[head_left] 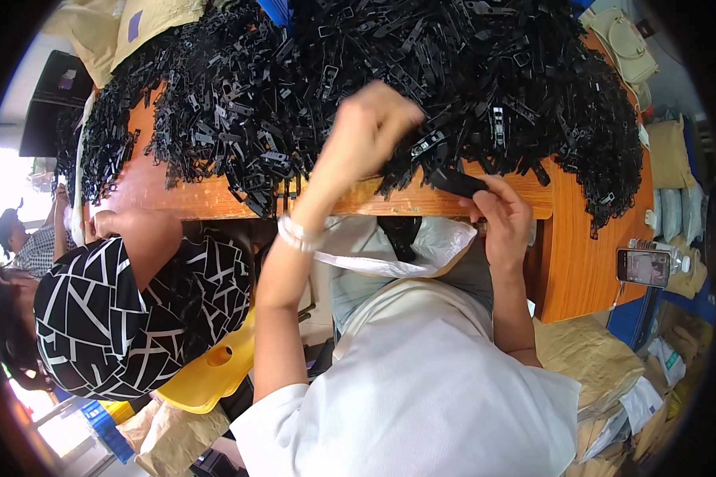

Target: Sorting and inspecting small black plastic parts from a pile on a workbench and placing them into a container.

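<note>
Black parts (239, 119) lie heaped on a wooden table (601, 262).
In my head view, the left hand (374, 123) is over the heap, blurred, its fingers curled; I cannot tell whether it grips anything. The right hand (503, 215) pinches a black piece (459, 183) between thumb and fingers by the table's front edge. Below that edge I see a white bag (447, 242), mouth open, on the lap, something black inside.

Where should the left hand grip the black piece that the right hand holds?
Probably by its free end, the left hand coming from the left: the black piece is long and sticks out leftward from the right hand, which covers its other end.
</note>
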`<move>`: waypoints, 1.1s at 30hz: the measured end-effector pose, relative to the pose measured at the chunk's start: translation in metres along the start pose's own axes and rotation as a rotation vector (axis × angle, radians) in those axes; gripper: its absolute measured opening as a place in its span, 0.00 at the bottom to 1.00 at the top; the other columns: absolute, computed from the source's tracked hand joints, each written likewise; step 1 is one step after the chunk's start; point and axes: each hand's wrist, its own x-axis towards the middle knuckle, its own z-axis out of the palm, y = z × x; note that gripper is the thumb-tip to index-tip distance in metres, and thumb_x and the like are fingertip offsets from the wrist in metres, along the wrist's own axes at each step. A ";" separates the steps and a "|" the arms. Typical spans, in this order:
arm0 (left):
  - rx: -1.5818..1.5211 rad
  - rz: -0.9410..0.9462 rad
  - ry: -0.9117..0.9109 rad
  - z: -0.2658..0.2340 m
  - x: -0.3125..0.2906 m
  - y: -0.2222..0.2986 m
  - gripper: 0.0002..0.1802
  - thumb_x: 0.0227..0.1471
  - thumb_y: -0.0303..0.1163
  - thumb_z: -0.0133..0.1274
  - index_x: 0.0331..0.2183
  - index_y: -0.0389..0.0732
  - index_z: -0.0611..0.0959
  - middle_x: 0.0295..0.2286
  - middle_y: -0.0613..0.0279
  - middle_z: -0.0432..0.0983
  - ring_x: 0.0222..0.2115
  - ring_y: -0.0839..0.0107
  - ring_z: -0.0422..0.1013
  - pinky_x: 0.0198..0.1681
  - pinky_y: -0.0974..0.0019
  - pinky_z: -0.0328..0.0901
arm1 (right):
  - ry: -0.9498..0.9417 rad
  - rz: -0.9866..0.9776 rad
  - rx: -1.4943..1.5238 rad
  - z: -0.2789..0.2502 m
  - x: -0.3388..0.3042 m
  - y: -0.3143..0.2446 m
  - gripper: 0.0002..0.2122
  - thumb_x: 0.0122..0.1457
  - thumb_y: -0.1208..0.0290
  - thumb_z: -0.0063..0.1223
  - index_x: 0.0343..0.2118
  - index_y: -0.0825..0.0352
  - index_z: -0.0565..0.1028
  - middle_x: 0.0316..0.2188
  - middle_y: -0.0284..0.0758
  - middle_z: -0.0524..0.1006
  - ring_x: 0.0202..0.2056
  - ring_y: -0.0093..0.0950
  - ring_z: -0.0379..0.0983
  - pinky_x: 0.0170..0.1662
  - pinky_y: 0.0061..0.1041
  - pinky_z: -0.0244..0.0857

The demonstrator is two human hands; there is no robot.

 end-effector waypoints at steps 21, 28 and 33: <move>-0.146 -0.212 0.364 -0.012 0.038 -0.047 0.09 0.44 0.20 0.47 0.32 0.31 0.70 0.27 0.56 0.69 0.23 0.69 0.72 0.24 0.71 0.67 | -0.065 0.063 0.072 -0.011 -0.001 0.018 0.10 0.52 0.78 0.47 0.38 0.75 0.71 0.25 0.37 0.74 0.23 0.20 0.69 0.23 0.14 0.59; -0.939 -0.549 0.436 -0.016 -0.016 -0.001 0.07 0.42 0.15 0.40 0.29 0.31 0.68 0.31 0.46 0.71 0.24 0.63 0.74 0.31 0.67 0.71 | -0.161 0.031 0.125 0.000 0.009 0.008 0.11 0.52 0.77 0.46 0.39 0.74 0.70 0.25 0.39 0.76 0.24 0.19 0.70 0.26 0.14 0.63; -1.017 -0.667 0.221 0.001 -0.045 0.036 0.10 0.43 0.16 0.48 0.33 0.28 0.73 0.30 0.47 0.74 0.24 0.69 0.73 0.29 0.75 0.71 | -0.251 -0.047 0.109 0.014 0.013 -0.008 0.10 0.53 0.78 0.47 0.39 0.73 0.70 0.27 0.36 0.74 0.26 0.19 0.70 0.30 0.15 0.67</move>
